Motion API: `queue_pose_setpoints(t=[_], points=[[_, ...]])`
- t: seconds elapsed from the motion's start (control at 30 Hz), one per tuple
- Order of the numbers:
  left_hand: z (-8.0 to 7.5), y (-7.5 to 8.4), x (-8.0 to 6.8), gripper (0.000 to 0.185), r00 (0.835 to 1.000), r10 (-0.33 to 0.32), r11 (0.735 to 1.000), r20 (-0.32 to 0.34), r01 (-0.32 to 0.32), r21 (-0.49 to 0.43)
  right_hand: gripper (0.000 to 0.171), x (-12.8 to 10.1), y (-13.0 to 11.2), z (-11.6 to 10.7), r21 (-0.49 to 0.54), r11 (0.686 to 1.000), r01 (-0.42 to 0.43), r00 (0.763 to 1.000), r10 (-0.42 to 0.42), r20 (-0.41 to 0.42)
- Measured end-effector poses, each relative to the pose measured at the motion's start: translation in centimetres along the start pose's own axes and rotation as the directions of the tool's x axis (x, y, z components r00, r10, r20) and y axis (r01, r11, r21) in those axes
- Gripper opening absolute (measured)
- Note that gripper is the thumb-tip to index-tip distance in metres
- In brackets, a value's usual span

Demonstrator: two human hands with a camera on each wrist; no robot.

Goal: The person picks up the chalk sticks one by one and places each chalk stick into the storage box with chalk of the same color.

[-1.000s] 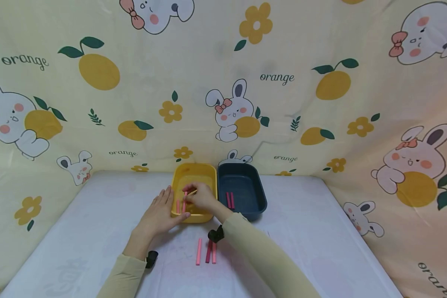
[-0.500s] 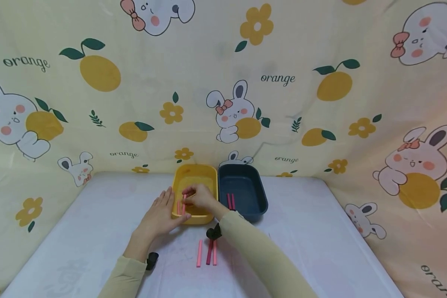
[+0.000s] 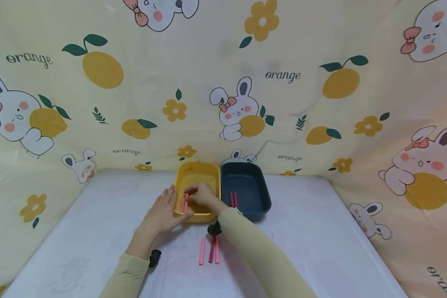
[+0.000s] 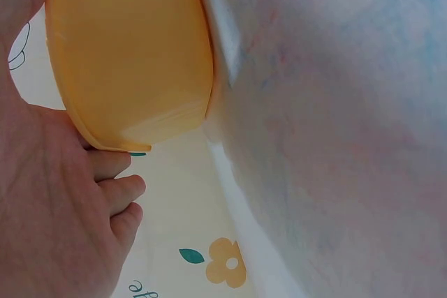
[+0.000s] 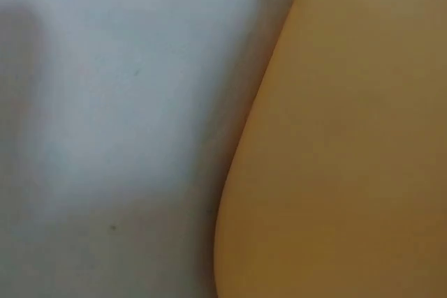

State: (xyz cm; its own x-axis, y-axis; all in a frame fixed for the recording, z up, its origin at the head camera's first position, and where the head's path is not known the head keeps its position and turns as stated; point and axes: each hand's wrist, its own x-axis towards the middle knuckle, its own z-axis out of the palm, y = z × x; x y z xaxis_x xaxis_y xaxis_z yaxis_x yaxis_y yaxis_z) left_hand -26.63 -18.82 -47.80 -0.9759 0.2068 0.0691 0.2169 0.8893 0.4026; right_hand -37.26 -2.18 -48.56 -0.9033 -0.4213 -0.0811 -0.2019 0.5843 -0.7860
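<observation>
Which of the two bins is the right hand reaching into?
The yellow bin: the right hand is inside it with a pink stick; the dark blue bin beside it has no hand.

A makeshift recording booth; cartoon rabbit-and-orange cloth drapes behind a covered table.

A dark blue tray is set on the white table, toward its far edge, and two pink sticks are laid side by side inside it. Three more pink sticks are laid nearer on the table, close together and roughly parallel. Behind and to both sides, a pale yellow cloth printed with rabbits, oranges and flowers is hung.
</observation>
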Motion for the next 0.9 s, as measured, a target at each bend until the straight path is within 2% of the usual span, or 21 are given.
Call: queue_pose_setpoints(t=[0.43,0.9], points=[[0.11,0.22,0.08,0.111,1.0,0.017,1.0,-0.008,-0.017,0.006,0.021,-0.08,-0.49,0.0,-0.133,0.991,-0.021,0.999,0.015,-0.045],[-0.13,0.13,-0.08,0.11,1.0,0.013,1.0,-0.018,-0.013,-0.001,0.023,0.08,-0.77,0.2,-0.116,0.993,-0.008,0.998,0.001,-0.056]])
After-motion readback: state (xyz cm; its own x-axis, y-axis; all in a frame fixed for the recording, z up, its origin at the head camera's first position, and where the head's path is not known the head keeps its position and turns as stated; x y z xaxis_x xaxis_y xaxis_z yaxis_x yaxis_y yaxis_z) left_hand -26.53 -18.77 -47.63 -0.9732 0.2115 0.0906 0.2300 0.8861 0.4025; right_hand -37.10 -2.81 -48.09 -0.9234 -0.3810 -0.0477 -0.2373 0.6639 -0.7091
